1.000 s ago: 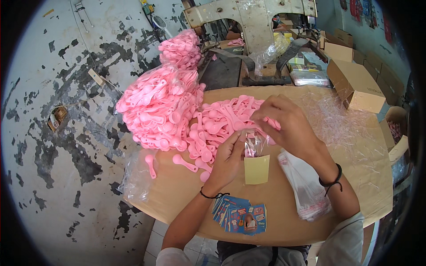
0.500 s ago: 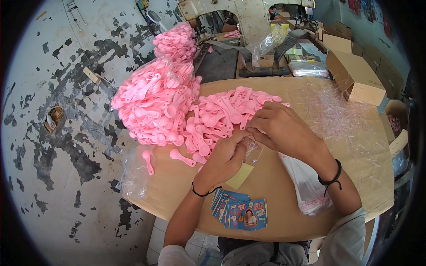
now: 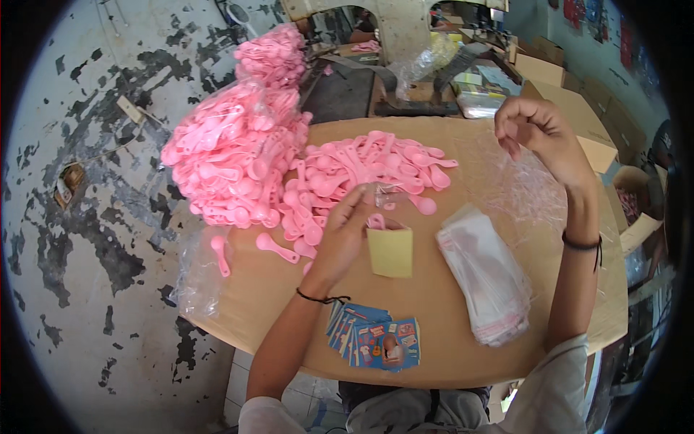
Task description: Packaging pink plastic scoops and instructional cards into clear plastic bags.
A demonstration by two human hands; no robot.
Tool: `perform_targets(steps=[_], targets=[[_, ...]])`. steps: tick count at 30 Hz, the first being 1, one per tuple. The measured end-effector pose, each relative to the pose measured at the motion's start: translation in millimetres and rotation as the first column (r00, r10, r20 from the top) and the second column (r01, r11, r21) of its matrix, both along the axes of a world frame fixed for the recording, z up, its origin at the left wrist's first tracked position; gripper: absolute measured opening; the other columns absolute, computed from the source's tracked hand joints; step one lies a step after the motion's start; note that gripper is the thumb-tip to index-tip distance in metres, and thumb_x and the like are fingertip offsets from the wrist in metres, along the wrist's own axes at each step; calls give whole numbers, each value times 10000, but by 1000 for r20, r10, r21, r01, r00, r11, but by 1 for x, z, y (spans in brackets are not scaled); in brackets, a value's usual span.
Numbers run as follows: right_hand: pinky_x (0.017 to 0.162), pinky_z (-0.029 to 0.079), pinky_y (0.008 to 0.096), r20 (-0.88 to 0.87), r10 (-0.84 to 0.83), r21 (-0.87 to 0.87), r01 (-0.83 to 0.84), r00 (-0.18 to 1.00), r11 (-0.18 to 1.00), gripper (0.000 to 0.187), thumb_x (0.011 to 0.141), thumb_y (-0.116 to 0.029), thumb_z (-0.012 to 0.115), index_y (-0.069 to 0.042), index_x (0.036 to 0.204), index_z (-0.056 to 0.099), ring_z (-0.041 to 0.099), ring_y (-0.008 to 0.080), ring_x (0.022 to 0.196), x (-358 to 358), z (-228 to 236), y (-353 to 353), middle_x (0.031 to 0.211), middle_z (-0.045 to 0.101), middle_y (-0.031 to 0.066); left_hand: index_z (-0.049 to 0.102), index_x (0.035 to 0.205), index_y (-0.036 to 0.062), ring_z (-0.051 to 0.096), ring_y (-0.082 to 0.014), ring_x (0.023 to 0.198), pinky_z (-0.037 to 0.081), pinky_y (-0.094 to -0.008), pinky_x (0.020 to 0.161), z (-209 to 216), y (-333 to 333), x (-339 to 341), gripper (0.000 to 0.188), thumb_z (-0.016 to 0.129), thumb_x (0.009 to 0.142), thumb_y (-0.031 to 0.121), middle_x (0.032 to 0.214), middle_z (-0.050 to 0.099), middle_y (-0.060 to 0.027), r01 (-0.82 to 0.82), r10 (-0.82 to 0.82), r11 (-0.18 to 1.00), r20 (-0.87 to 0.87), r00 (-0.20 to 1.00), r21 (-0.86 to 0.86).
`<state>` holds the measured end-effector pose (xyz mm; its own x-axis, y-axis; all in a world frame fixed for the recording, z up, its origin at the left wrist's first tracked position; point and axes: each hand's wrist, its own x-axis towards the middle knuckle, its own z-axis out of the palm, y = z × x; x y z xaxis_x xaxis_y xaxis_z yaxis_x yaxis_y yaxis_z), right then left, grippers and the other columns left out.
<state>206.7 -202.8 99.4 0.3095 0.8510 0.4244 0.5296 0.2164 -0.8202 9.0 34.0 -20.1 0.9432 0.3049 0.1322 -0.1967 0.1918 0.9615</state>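
Note:
My left hand [image 3: 348,230] pinches the top of a small clear plastic bag [image 3: 390,195] above the table. Inside the bag sit a pale yellow card [image 3: 391,253] and a pink measuring spoon [image 3: 376,221], whose end shows over the card's upper edge. My right hand [image 3: 538,134] is raised at the far right with curled fingers, over a heap of thin clear plastic strips [image 3: 524,189]; anything between its fingertips is too small to make out. Just beyond my left hand lies a loose pile of pink measuring spoons [image 3: 361,166].
A big plastic bag of pink spoons [image 3: 231,159] bulges at the left. Printed blue cards [image 3: 387,343] lie near the front edge, a stack of clear bags [image 3: 484,278] to their right. Beyond the brown tabletop [image 3: 289,318] stand an old machine [image 3: 405,29] and open cardboard boxes [image 3: 571,108].
My right hand has left the bag and swung up and right over the strips. My left hand still holds the bag, its card now facing me more squarely. The view has shifted slightly.

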Motion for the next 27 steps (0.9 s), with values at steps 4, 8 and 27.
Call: perform_targets(steps=[4, 8, 27], targets=[[789, 507, 290, 556, -379, -325, 613, 740, 720, 275, 874, -69, 574, 29, 1126, 626, 639, 169, 898, 90, -90, -23, 974, 675, 88, 499, 1290, 27, 645, -144, 887, 525, -273, 787, 5, -3, 2, 347, 463, 1021, 243, 1060, 636, -46, -64, 69, 995, -58, 996, 80], [880, 491, 335, 518, -637, 31, 732, 571, 681, 347, 836, 23, 541, 25, 1177, 605, 639, 228, 1008, 114, -86, -36, 1072, 669, 150, 529, 1273, 27, 627, -113, 905, 511, -264, 812, -6, 6, 8, 343, 488, 1011, 244, 1060, 635, -18, 71, -58, 996, -204, 977, 56], [660, 498, 240, -118, -74, -130, 58, 990, 990, 227, 891, -143, 680, -22, 1083, 680, 587, 70, 720, -55, -105, 86, 852, 686, 38, 556, 1278, -13, 647, -116, 900, 551, -264, 811, -10, 5, 9, 363, 499, 1009, 225, 1067, 661, -46, -29, 32, 999, -79, 996, 35]])
